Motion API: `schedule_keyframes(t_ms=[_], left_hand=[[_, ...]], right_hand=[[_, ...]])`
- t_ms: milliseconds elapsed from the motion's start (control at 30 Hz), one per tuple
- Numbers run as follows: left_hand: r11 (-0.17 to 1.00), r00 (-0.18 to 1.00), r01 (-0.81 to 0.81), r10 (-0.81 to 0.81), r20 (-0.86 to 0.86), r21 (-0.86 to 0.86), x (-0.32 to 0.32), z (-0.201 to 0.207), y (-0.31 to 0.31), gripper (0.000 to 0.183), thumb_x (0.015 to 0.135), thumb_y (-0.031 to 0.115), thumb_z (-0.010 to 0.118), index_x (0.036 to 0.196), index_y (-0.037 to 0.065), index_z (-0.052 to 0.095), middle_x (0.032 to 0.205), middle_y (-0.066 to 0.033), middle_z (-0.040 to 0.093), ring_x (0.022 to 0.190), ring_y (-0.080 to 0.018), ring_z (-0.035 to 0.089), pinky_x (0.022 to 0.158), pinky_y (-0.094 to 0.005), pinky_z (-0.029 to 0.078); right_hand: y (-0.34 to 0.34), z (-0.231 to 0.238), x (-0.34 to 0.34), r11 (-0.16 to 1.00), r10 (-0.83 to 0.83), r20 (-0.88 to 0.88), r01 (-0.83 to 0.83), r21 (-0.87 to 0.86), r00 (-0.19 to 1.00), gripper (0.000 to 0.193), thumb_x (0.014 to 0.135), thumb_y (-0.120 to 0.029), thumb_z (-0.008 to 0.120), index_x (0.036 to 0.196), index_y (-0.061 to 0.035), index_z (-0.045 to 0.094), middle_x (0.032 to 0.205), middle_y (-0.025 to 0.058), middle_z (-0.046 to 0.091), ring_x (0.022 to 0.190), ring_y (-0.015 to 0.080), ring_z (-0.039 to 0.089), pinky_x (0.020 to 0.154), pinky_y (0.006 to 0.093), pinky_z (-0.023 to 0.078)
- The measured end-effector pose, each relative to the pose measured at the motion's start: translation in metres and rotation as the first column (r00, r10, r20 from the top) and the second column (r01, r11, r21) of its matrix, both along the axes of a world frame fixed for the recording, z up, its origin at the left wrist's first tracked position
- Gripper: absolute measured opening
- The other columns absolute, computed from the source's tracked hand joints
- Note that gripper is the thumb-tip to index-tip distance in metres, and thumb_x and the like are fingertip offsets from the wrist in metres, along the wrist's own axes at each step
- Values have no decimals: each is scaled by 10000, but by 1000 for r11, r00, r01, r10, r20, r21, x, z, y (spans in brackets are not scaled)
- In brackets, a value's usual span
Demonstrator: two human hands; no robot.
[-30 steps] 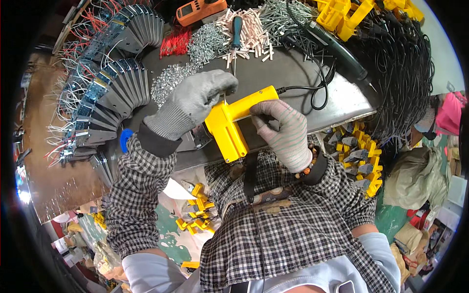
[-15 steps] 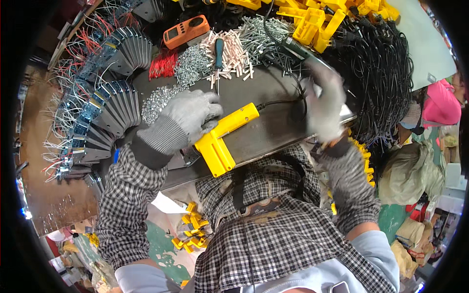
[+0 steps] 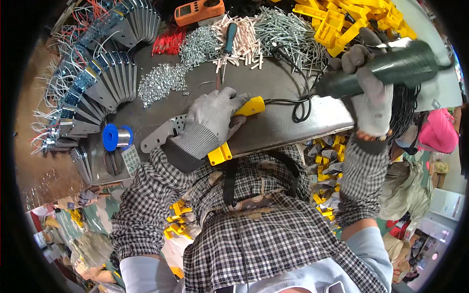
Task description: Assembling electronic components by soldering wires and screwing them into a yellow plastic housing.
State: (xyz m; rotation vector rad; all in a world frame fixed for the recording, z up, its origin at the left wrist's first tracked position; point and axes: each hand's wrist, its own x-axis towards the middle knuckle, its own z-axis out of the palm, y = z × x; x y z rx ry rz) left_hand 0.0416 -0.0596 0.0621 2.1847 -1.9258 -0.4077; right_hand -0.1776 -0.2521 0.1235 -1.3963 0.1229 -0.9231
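My left hand [image 3: 212,117], in a grey glove, is closed over a yellow plastic housing [image 3: 221,155] and presses it against the dark worktop. A black cord [image 3: 288,101] runs out of the housing's right end and loops on the table. My gloved right hand [image 3: 373,100] grips a thick dark green electric screwdriver [image 3: 408,66], held raised and roughly level, its bit pointing left toward the housing. Between the bit and the housing there is a gap. A grey perforated metal plate [image 3: 159,136] lies just left of my left hand, partly hidden by it.
Piles of nuts [image 3: 161,83], screws [image 3: 288,36] and pale sleeves [image 3: 239,36] line the back, with a green-handled screwdriver [image 3: 230,38] on them. Wired metal plates [image 3: 105,85] stand at left, near a solder spool [image 3: 117,137]. Yellow housings [image 3: 361,19] and black cords [image 3: 408,107] fill the right.
My right hand, blurred before, has come up and right, and now holds the electric screwdriver. The left hand has slid right and down over the housing, covering more of it.
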Motion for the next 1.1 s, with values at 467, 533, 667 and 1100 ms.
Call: schedule_keyframes(t_ms=[467, 533, 667, 1100], left_hand=[[993, 996, -90, 88, 26, 81, -4, 8, 1, 380, 817, 310, 726, 1165, 170, 668, 979, -92, 592, 952, -279, 616, 841, -400, 512], [989, 995, -93, 89, 38, 116, -4, 14, -2, 361, 816, 318, 724, 1140, 167, 676, 974, -90, 598, 952, -277, 620, 836, -399, 512], [958, 999, -24, 10, 48, 286, -1, 21, -15, 420, 866, 419, 669, 1203, 171, 629, 997, -84, 634, 979, -240, 643, 820, -394, 520], [987, 998, -61, 63, -13, 147, -7, 10, -14, 339, 840, 452, 672, 1010, 163, 723, 929, -93, 639, 903, -268, 658, 799, -409, 528]], right_hand=[[59, -76, 84, 936, -315, -4, 310, -169, 949, 402, 916, -220, 693, 1187, -16, 477, 687, 43, 537, 558, 166, 506, 532, 347, 441], [65, -75, 88, 966, -253, 36, 255, -38, 967, 399, 915, -219, 689, 1189, -19, 477, 684, 43, 535, 565, 166, 508, 544, 347, 444], [79, -74, 93, 968, -147, 134, 115, 222, 980, 395, 912, -217, 680, 1193, -27, 478, 678, 43, 532, 580, 164, 510, 569, 346, 450], [68, -17, 104, 995, 93, 155, -97, 21, 984, 523, 907, -286, 646, 1317, -29, 448, 646, 8, 446, 547, 141, 440, 550, 323, 405]])
